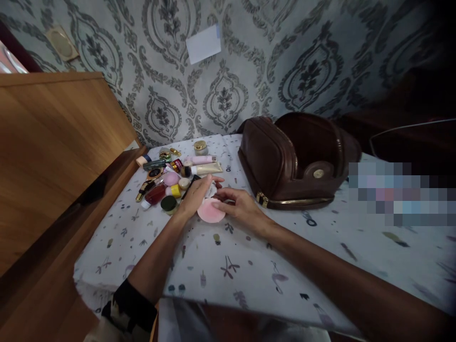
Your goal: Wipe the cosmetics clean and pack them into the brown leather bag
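Low over the table, my left hand [195, 197] curves around a crumpled white piece [211, 190], perhaps tissue or a thin wrap; its fingers partly hide it. My right hand [242, 209] has thumb and fingers closed on the edge of a round, flat pink pad [211, 212] that looks like a powder puff. Both hands almost meet at these two things. Left of my left hand lie a dark-lidded jar [168, 204], a yellow-capped bottle [174, 191] and a pink egg-shaped sponge [171, 178].
A brown leather bag [265, 156] stands unzipped at the right. More cosmetics lie at the back left, including a beige tube [208, 168], a pink tube [199, 159] and a gold-lidded jar [200, 147]. A wooden panel [60, 142] borders the patterned tablecloth [213, 266].
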{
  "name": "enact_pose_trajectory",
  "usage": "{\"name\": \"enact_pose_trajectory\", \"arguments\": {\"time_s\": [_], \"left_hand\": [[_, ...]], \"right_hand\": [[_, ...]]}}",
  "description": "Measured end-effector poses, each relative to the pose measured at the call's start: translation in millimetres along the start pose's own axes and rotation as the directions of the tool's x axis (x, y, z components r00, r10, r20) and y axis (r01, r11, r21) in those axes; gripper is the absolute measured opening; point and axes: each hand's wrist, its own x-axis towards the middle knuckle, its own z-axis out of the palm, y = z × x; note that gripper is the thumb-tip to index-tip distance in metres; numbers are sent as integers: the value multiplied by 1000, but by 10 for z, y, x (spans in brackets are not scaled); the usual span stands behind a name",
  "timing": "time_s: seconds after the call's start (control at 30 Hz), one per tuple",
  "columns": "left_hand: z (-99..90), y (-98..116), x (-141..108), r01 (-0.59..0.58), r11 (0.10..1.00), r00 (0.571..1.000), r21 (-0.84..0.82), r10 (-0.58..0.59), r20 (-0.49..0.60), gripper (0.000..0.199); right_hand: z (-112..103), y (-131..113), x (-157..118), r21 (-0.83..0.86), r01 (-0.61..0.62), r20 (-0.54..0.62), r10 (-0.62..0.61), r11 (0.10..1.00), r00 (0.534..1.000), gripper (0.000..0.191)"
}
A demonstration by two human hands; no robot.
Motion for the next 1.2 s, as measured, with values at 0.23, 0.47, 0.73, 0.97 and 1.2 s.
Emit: {"name": "enact_pose_trajectory", "arguments": {"time_s": [0.23, 0.47, 0.73, 0.97, 1.2], "left_hand": [[104, 54, -27, -75, 990, 986, 123, 92, -139, 61], [32, -111, 26, 4, 992, 962, 128, 31, -270, 44], [62, -74, -7, -43, 966, 948, 256, 120, -295, 32], [176, 102, -145, -392, 658, 886, 643, 459, 70, 19], [179, 78, -130, -384, 629, 891, 676, 444, 93, 20]], "right_hand": [[41, -12, -52, -343, 145, -191, -219, 928, 957, 22], [44, 20, -62, -349, 66, -185, -138, 935, 973, 41], [24, 129, -45, -516, -11, -80, -35, 857, 996, 15], [39, 143, -24, -492, 42, -155, -135, 869, 979, 14], [27, 149, -11, -417, 30, -231, -138, 908, 963, 14]]}}
